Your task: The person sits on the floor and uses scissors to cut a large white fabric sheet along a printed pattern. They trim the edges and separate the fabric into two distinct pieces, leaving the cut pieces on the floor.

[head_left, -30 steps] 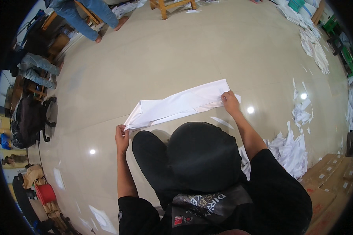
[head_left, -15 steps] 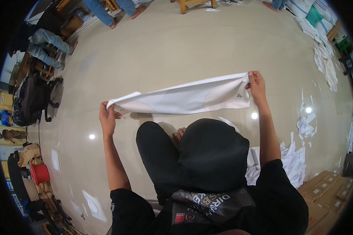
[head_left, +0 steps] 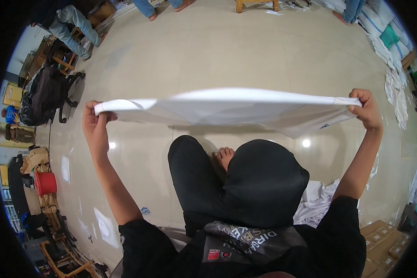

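A long piece of white fabric [head_left: 227,107] is stretched across in front of me, raised off the floor above my bent knees. My left hand [head_left: 96,123] is closed on its left end, thumb and fingers pinching the folded edge. At the other end, my right hand [head_left: 368,112] grips the upper corner. Faint curved seam lines run across the cloth near both ends. A small dark mark shows low on the cloth toward the right. The lower edge hangs loosely, sagging to a point right of the middle.
White cloth [head_left: 312,201] is heaped by my right knee, with cardboard boxes [head_left: 380,241] at the lower right. A black office chair [head_left: 48,97] stands on the left, near a red container [head_left: 45,183]. Other people's bare feet [head_left: 185,5] and a wooden stool [head_left: 257,5] are ahead.
My hands have moved farther apart, left hand to the left, right hand to the right. The fabric is now drawn out wider and its top edge is more level.
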`<control>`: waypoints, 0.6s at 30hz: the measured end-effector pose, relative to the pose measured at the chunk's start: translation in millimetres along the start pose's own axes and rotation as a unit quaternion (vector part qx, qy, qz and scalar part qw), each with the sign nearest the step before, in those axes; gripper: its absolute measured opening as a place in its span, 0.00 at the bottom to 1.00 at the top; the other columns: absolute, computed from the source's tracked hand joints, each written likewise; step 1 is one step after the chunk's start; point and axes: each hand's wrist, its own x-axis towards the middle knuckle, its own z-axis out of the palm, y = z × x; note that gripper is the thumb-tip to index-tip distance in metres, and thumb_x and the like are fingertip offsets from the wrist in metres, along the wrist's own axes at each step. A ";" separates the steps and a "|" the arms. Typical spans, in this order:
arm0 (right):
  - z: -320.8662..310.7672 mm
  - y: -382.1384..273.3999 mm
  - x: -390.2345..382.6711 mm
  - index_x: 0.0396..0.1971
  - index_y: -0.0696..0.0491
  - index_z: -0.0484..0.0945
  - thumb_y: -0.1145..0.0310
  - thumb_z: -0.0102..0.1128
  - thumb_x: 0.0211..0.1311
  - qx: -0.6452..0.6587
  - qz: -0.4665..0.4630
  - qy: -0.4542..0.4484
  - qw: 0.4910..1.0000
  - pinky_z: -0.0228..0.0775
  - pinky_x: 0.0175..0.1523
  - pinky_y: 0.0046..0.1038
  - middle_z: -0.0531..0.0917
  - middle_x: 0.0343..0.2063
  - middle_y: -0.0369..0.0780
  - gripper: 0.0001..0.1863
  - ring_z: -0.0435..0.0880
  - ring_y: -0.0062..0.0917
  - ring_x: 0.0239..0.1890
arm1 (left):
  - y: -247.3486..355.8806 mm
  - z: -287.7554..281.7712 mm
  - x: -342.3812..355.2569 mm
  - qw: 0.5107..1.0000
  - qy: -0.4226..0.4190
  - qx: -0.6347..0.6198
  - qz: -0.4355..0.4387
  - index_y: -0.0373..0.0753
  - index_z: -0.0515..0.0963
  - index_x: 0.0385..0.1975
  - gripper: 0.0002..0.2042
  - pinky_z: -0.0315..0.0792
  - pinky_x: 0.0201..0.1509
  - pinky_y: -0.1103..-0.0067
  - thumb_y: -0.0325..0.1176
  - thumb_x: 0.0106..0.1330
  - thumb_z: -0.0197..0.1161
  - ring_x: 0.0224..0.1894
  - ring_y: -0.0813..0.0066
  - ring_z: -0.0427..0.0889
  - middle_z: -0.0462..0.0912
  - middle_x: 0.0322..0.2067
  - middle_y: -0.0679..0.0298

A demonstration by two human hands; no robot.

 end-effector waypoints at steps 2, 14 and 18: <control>-18.7 3.3 17.7 0.39 0.53 0.82 0.62 0.74 0.66 0.027 0.026 0.017 0.999 0.60 0.27 0.18 0.76 0.22 0.26 0.12 0.71 0.10 0.24 | -4.0 12.8 19.0 0.999 -0.004 0.033 -0.011 0.34 0.75 0.50 0.07 0.81 0.49 0.78 0.18 0.77 0.57 0.41 0.78 0.84 0.83 0.41 0.64; 16.8 157.9 243.3 0.70 0.60 0.71 0.60 0.76 0.64 -0.203 -0.011 0.404 0.892 0.71 0.73 0.43 0.82 0.62 0.54 0.38 0.81 0.49 0.66 | -220.2 221.5 153.0 0.993 0.015 0.059 -0.100 0.30 0.73 0.66 0.26 0.80 0.63 0.68 0.35 0.73 0.70 0.56 0.59 0.85 0.83 0.56 0.47; 116.0 238.9 234.8 0.78 0.54 0.63 0.53 0.75 0.65 -0.318 -0.025 0.256 0.912 0.59 0.80 0.46 0.66 0.76 0.56 0.47 0.64 0.53 0.78 | -275.9 280.5 96.6 0.966 -0.026 0.257 0.002 0.38 0.50 0.83 0.48 0.59 0.81 0.52 0.46 0.71 0.73 0.81 0.36 0.55 0.50 0.81 0.39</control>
